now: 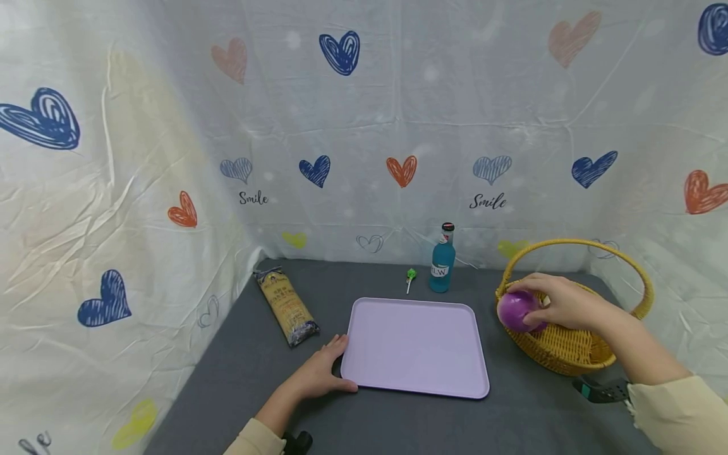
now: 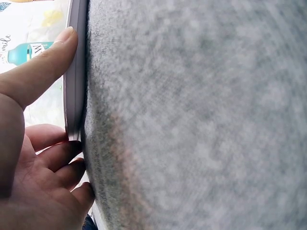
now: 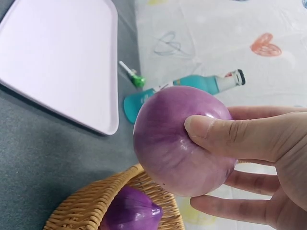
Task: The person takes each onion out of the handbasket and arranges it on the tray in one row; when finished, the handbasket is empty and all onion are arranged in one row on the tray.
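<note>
My right hand (image 1: 560, 302) grips a purple onion (image 3: 180, 141) between thumb and fingers, over the left side of a yellow wicker basket (image 1: 560, 360). Below it, a second purple onion (image 3: 132, 211) with a pointed tip lies in the basket, mostly hidden in the head view. At the near left corner of a pale lilac tray (image 1: 415, 347), my left hand (image 1: 321, 373) holds the rim. Its thumb lies against the front edge, while the other fingers curl at the left side, as the left wrist view shows. The tray lies flat on the dark grey table.
Behind the tray stand a blue bottle (image 1: 442, 262) with a dark cap and a small green lollipop (image 1: 411, 278), which lies down. A yellow packet (image 1: 286, 304) lies left of the tray. The basket's arched handle (image 1: 577, 241) rises above the right hand. Heart-printed cloth encloses the table.
</note>
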{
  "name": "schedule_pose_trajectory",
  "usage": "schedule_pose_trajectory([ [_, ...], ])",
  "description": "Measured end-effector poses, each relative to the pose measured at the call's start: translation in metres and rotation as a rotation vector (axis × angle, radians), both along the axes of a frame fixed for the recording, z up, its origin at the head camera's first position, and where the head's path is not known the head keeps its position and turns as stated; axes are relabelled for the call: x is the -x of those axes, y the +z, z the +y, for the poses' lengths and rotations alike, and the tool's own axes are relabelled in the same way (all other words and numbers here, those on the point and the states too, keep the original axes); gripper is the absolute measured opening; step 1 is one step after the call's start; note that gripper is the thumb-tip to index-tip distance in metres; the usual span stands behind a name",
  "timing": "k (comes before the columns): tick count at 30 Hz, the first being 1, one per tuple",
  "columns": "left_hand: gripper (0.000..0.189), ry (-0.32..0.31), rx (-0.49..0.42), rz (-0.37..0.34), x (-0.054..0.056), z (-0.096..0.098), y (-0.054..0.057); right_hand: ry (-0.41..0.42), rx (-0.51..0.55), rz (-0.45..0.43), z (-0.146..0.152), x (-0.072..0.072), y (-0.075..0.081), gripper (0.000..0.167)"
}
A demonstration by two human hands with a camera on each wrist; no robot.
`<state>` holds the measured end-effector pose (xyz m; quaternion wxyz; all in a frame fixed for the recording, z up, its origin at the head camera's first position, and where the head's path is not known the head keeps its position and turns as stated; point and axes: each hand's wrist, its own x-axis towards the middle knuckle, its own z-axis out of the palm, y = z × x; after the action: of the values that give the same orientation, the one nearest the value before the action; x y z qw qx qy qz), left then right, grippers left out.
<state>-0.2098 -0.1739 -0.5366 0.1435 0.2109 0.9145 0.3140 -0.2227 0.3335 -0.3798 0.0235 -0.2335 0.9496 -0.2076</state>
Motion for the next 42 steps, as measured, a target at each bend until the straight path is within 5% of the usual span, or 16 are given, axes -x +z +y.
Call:
schedule_pose_trajectory([
  [42,0.109,0.022,0.000,-0.021,-0.002,0.002,0.004,0.054,0.008,-0.003,-0.023,0.006,-0.004,0.050],
])
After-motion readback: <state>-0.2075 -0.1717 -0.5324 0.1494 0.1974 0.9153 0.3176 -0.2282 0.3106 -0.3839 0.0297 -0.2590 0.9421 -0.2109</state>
